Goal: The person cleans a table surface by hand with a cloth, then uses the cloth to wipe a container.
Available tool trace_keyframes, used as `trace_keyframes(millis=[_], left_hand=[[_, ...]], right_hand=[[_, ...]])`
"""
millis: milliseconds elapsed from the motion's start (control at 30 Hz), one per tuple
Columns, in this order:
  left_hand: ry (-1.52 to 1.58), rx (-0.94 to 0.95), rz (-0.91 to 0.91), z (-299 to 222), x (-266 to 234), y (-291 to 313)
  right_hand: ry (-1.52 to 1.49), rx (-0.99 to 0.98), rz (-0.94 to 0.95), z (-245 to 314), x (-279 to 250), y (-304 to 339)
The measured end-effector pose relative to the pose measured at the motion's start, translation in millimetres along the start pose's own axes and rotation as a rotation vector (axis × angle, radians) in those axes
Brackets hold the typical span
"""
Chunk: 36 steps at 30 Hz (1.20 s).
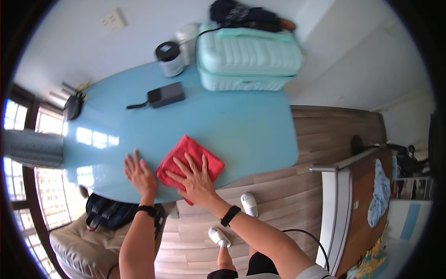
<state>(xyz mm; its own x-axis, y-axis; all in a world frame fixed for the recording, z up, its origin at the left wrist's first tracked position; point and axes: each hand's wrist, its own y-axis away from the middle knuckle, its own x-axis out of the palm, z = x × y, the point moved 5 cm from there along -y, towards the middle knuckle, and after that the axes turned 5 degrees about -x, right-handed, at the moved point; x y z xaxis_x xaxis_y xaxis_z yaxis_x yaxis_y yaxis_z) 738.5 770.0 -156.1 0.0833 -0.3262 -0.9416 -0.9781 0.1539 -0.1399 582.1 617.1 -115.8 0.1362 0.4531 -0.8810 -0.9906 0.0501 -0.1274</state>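
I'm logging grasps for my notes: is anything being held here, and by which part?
Nothing is clearly held: the right grip lies flat and spread on the red cloth; the open left grip is empty.

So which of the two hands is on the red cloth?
The right hand, its fingers spread over the red cloth; the left hand is off to the cloth's left, not on it.

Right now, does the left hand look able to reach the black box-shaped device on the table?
Probably yes, with a forward stretch: the left hand appears to hold nothing, and only blue tabletop shows between it and the device. The red cloth lies to the right.
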Motion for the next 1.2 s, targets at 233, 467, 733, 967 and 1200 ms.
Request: trace_keyframes(millis=[233, 467, 733, 967, 1200], left_hand=[[-0.02, -0.045, 0.021, 13.3, -4.6, 4.7], [0.024, -0.018, -0.012, -5.1, -18.0, -2.2], [0.029, -0.002, -0.01, -3.5, -12.7, 0.6], [-0.01, -0.033, 0.015, 6.4, -14.0, -1.0], [-0.014, -0.093, 0.033, 5.5, -10.2, 3.1]], right_hand=[[0.354, 0.535, 0.026, -162.2, -99.2, 125.3], [0.427, 0.832, 0.072, -257.8, -109.7, 43.7], [0.371, 0.095, -0.015, -45.5, 3.4, -93.4], [0.135, 0.108, 0.105, -22.0, -21.7, 14.3], [0.451, 0.668, 0.073, -220.1, -105.9, 117.0]])
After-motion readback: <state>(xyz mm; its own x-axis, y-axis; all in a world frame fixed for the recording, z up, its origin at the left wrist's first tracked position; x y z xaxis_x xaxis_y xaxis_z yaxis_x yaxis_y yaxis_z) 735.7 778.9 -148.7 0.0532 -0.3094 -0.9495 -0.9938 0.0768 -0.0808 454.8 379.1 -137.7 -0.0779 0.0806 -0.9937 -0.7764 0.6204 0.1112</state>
